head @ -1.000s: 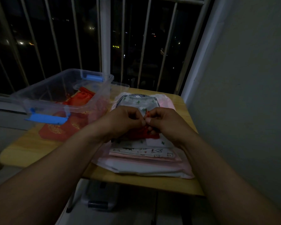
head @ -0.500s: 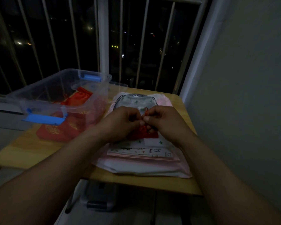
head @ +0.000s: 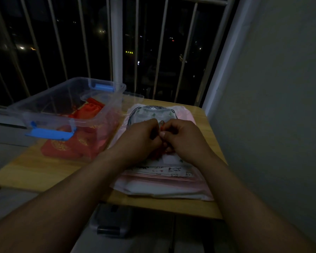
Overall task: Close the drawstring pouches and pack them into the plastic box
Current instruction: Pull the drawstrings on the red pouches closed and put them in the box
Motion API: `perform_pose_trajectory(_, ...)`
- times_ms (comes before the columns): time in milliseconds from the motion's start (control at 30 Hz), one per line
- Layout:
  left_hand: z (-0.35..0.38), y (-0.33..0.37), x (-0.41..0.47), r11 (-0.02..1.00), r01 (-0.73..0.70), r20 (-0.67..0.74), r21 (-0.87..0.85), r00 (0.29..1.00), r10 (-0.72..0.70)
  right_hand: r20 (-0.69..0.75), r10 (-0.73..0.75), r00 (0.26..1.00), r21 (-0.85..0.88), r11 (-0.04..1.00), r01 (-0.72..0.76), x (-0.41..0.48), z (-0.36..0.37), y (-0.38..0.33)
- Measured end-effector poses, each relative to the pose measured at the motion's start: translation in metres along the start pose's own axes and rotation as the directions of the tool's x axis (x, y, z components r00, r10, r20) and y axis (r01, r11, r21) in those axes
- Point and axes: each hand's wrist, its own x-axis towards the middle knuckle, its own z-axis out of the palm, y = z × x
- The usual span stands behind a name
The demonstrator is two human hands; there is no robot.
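Both my hands pinch tight: left hand (head: 140, 138) and right hand (head: 183, 137) meet knuckle to knuckle, fingers curled, nipping the cord (head: 161, 124) of a red drawstring pouch (head: 155, 155) mostly hidden between them. Pouch sits over a stack of pale printed fabric bags (head: 162, 187) on the wooden table (head: 44, 170). Plastic box (head: 106, 114), clear with blue latches (head: 49, 133), stands open-topped just left of the stack; red pouches (head: 91, 108) lie inside. More red shows low at its near wall; inside or beneath, cannot tell. Window bars (head: 117, 42) ahead, night beyond. Plain wall (head: 272, 88) to my right. Light poor.
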Motion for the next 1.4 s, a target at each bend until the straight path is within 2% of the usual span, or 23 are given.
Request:
perform_pose_trajectory(133,0.002,-0.002,-0.002,0.998,-0.033,-0.014,-0.044,0.999,0.033,0.028,0.015,1.000,0.062,0.998,-0.017,0.000,0.001,-0.001)
perform_pose_trajectory(233,-0.001,-0.002,0.000,0.996,-0.005,-0.021,-0.091,1.000,0.003,0.035,0.024,0.999,0.124,0.992,-0.028,0.002,0.000,0.000)
perform_pose_trajectory(367,-0.008,-0.007,0.003,0.972,0.028,0.031,-0.231,0.999,-0.021,0.044,0.018,0.999,0.198,0.980,-0.026,0.002,-0.002,0.001)
perform_pose_trajectory(633,-0.015,-0.010,0.004,0.954,0.075,0.117,-0.289,0.992,-0.043,0.089,0.052,0.995,0.296,0.952,-0.076,0.002,-0.006,0.005)
perform_pose_trajectory(967,-0.013,-0.011,0.005,0.943,0.098,0.149,-0.319,0.987,-0.053,0.080,0.125,0.989,0.327,0.934,-0.145,0.004,-0.005,0.005)
perform_pose_trajectory(1167,-0.019,-0.013,0.003,0.965,0.103,0.172,-0.243,0.983,-0.061,0.047,0.233,0.971,0.333,0.913,-0.235,0.006,-0.009,0.011)
perform_pose_trajectory(1400,-0.019,-0.010,0.001,0.980,0.085,0.162,-0.180,0.985,-0.056,0.030,0.247,0.968,0.358,0.902,-0.242,0.006,-0.009,0.011)
